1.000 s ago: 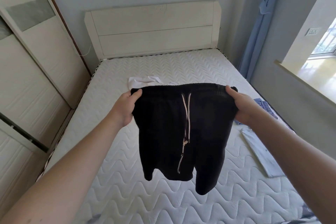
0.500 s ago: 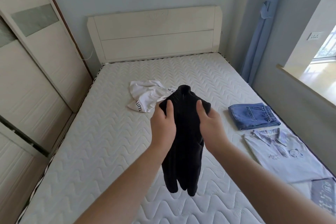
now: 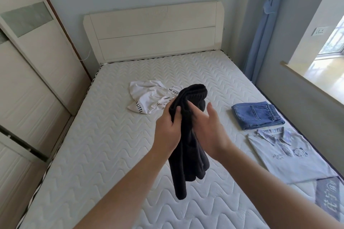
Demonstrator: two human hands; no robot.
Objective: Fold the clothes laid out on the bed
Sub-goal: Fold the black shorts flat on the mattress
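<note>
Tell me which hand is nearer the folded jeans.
Right. The right hand is open beside the black shorts, on the side towards the folded jeans. The left hand grips the shorts on the far side from the jeans, nearer the crumpled white shirt.

"LITTL" on white garment

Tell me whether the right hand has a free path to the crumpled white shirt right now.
Probably not directly: the black shorts, gripped by the left hand, hang between the open right hand and the white shirt.
</note>
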